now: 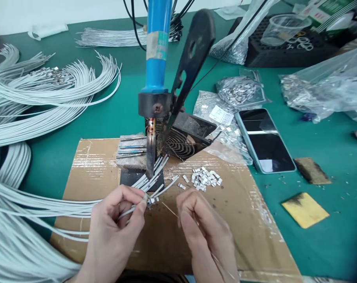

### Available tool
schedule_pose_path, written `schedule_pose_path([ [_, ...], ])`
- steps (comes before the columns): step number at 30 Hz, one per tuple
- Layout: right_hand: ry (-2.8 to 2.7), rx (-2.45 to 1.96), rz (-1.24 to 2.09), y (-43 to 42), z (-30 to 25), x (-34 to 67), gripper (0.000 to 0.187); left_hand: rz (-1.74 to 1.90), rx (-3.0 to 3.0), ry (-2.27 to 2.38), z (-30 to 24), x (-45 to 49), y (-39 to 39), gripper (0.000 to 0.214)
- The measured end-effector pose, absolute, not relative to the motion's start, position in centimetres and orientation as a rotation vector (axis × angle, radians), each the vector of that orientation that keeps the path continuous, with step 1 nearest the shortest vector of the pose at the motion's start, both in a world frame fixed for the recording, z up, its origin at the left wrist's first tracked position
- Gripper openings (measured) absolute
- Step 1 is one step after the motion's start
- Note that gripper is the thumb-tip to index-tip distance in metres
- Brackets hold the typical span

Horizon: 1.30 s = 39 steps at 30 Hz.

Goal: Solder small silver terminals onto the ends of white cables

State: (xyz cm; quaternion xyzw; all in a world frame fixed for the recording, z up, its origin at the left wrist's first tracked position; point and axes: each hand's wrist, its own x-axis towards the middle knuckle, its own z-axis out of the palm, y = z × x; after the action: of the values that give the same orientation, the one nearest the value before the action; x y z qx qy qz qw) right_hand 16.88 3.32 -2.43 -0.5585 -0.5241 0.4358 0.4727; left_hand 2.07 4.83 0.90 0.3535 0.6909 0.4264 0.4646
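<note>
Between thumb and forefinger, my left hand (116, 224) pinches a grey-white cable (127, 212) near its end, where a small white part shows at the fingertips. My right hand (206, 232) is closed on a thin solder wire (169, 209), whose free tip points left toward that cable end. Just beyond my left hand, a soldering iron (157, 51) with a blue handle hangs upright, its tip down by several cable ends (154, 173). Small white-and-metal pieces (206, 179) lie in a pile past my right hand.
Cardboard (240, 220) covers the bench under my hands. Thick cable bundles (28, 236) fill the left side. A small fan (184, 137) stands behind the iron. To the right are a phone (266, 139), a yellow sponge (306, 210) and bags of metal parts (240, 88).
</note>
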Motion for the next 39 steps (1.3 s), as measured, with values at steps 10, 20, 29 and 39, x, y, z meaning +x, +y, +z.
schedule_pose_path([
  [10,-1.166,-1.328,1.016,4.0,-2.1,15.3,0.023,1.098,0.836,1.664,1.0,2.2,5.8,0.015],
  [20,-1.153,-1.362,0.979,4.5,-2.0,15.5,0.022,1.097,0.979,1.655,0.1,1.8,5.9,0.016],
  [29,-1.102,-1.35,1.04,5.2,-1.7,15.5,0.023,1.163,0.926,1.657,0.5,2.3,6.7,0.013],
  [39,-1.002,-1.35,1.103,5.9,-1.4,15.3,0.023,1.199,0.872,1.495,1.3,1.9,8.5,0.013],
])
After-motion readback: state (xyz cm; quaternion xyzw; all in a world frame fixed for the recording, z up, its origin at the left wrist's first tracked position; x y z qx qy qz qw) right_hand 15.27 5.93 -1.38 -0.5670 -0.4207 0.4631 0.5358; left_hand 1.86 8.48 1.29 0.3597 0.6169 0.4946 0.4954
